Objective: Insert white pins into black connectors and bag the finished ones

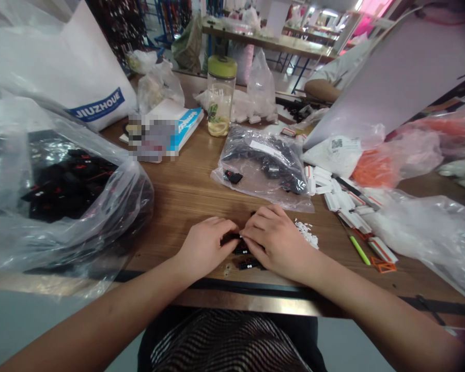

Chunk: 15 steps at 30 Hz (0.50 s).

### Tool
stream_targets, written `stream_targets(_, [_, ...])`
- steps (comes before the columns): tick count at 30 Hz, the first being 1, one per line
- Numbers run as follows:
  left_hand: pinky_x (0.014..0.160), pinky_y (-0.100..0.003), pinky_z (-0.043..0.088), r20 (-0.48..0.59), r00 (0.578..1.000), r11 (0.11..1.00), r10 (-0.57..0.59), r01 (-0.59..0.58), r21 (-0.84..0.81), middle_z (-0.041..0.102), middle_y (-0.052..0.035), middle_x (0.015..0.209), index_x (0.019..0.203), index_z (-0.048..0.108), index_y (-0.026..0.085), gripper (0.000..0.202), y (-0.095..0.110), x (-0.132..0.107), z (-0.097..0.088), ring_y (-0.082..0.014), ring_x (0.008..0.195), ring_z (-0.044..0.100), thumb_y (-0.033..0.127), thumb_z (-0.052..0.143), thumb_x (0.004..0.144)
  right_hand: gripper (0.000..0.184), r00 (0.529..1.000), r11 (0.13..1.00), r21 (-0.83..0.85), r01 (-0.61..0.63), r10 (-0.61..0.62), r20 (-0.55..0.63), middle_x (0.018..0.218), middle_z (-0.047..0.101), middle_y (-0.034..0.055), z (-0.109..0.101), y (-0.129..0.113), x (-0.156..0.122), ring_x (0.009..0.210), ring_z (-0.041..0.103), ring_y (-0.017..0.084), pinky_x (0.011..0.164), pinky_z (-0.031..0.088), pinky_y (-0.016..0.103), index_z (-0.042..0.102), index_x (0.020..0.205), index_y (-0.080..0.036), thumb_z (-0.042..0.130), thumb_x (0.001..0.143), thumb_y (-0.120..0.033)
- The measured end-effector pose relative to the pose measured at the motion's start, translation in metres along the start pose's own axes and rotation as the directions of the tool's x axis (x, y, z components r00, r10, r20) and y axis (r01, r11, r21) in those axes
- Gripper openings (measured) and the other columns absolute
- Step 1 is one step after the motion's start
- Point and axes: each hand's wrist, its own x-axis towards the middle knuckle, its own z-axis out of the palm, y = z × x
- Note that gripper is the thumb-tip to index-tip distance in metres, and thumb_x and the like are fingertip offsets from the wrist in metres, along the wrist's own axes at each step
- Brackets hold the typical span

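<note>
On brown wooden surface (182, 181), left hand (208, 247) and right hand (279, 242) curl half-closed, contents unclear; a sideways nudge could scatter tiny white rods (307, 232)!

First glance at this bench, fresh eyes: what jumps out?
The bulging clear bag of black parts at the left, with a white sack printed "JIUZHOUE" behind it. Then the left hand and right hand, close together over small black pieces near the front edge. Farther back, mid-table, stands a green-lidded bottle.
</note>
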Motion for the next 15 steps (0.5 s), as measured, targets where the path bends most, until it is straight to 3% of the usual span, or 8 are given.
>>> stream_targets(7, [0.067, -0.030, 0.045, -0.002, 1.000, 1.000, 0.014, -0.014, -0.017, 0.064, 0.0015, 0.078, 0.087, 0.066, 0.022, 0.008, 0.000, 0.001, -0.001, -0.0178, 0.074, 0.059, 0.015, 0.068, 0.083, 0.022, 1.000, 1.000, -0.001, -0.023, 0.023, 0.003, 0.088, 0.068, 0.0047, 0.001, -0.007, 0.002, 0.087, 0.055, 0.021, 0.083, 0.034, 0.039, 0.075, 0.090, -0.022, 0.054, 0.092, -0.022])
stream_targets(10, [0.068, -0.029, 0.044, -0.006, 0.999, 0.999, 0.034, -0.035, -0.018, 0.064, 0.0016, 0.080, 0.088, 0.065, 0.022, 0.008, -0.003, -0.001, 0.001, -0.0178, 0.076, 0.059, 0.016, 0.068, 0.084, 0.020, 0.997, 0.997, 0.053, -0.051, 0.053, -0.052, 0.091, 0.070, 0.0041, -0.002, -0.004, -0.003, 0.089, 0.057, 0.020, 0.085, 0.037, 0.038, 0.075, 0.089, -0.022, 0.055, 0.091, -0.024])
stream_targets(12, [0.070, -0.030, 0.045, -0.012, 0.999, 0.999, 0.052, -0.052, -0.015, 0.064, 0.0015, 0.081, 0.089, 0.064, 0.023, 0.007, -0.005, -0.001, 0.002, -0.0175, 0.076, 0.058, 0.019, 0.068, 0.085, 0.021, 0.980, 0.985, 0.111, -0.130, 0.145, -0.134, 0.093, 0.071, 0.0038, -0.008, 0.008, -0.016, 0.090, 0.059, 0.020, 0.087, 0.039, 0.038, 0.075, 0.092, -0.023, 0.055, 0.092, -0.026])
stream_targets(15, [0.072, -0.031, 0.045, -0.002, 0.998, 0.997, 0.070, -0.070, -0.011, 0.063, 0.0010, 0.082, 0.092, 0.064, 0.023, 0.006, -0.006, -0.002, 0.002, -0.0169, 0.076, 0.058, 0.022, 0.066, 0.087, 0.022, 0.903, 0.925, 0.139, -0.354, 0.377, -0.206, 0.090, 0.073, 0.0045, -0.020, 0.037, -0.049, 0.085, 0.064, 0.020, 0.082, 0.043, 0.035, 0.074, 0.088, -0.022, 0.053, 0.091, -0.027])
